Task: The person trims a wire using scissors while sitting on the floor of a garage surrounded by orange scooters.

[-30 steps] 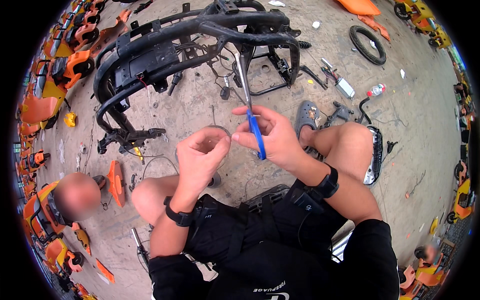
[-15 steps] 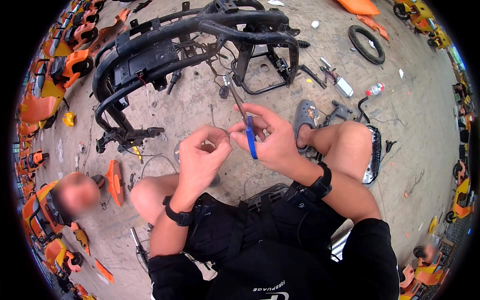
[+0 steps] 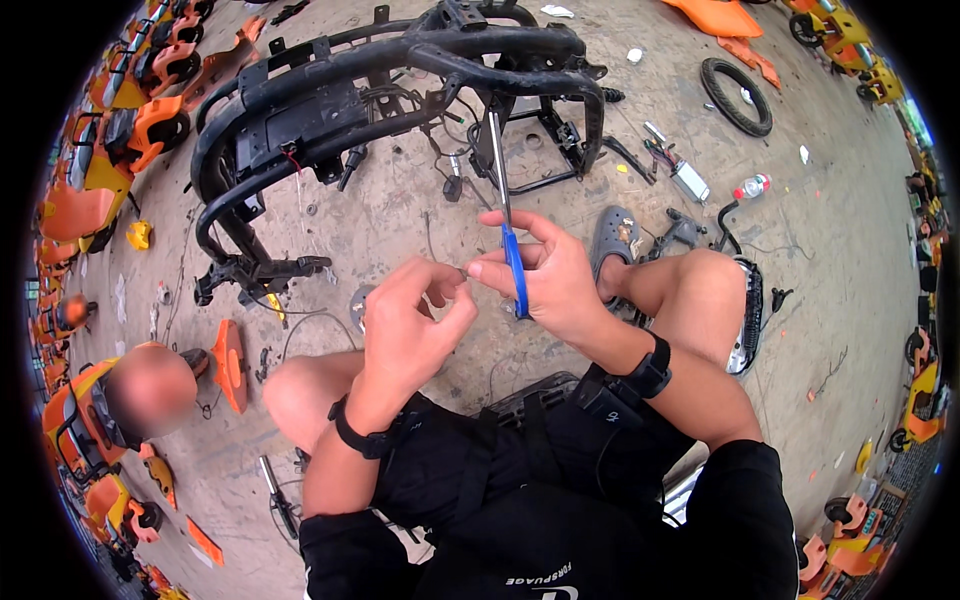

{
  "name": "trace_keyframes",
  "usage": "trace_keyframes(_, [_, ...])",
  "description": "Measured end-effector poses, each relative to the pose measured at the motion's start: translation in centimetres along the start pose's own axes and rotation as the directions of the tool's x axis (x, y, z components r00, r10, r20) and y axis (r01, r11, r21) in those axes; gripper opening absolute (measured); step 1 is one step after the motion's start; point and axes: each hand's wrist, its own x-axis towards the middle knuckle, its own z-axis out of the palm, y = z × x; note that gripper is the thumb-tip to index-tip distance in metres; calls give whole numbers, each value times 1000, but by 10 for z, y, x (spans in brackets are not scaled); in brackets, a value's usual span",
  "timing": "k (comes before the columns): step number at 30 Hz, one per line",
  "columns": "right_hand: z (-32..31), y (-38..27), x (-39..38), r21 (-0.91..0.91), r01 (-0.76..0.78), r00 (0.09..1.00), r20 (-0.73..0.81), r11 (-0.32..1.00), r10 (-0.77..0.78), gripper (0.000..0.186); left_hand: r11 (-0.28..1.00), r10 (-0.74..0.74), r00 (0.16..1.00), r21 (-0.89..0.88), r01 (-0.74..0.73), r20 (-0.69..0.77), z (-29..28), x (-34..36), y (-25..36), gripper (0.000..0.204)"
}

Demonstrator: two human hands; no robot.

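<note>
Over the grey concrete floor [image 3: 850, 290], the right hand [image 3: 552, 280] grips blue-handled steel scissors [image 3: 512, 245], blades pointing away toward the black tubular metal frame [image 3: 350, 68]; the left hand [image 3: 412, 308] curls just beside, its hold unclear.

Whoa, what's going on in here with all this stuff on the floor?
Somebody is using both bare hands, held close together. The right hand grips a blue-handled tool, maybe scissors, with its long metal end pointing away. The left hand pinches a thin dark thing, too small to make out. Ahead stands a big black metal frame on the floor, and a tyre lies off to the right.
</note>
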Motion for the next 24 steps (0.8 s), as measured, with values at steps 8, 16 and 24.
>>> trace_keyframes(8, [-1, 0, -1, -12, 23, 1000, -5, 1000, -23, 55, 981, 157, 979, 137, -139, -131, 11, 0, -3, 11])
trace_keyframes(16, [0, 4, -3, 12, 131, 991, 13, 991, -131, 54, 927, 337, 927, 229, -297, -164, 14, 3, -3, 11])
trace_keyframes(24, [-1, -6, -5, 82, 56, 997, 50, 995, -61, 56, 937, 345, 923, 120, -328, -170, 5, 4, 5, 15])
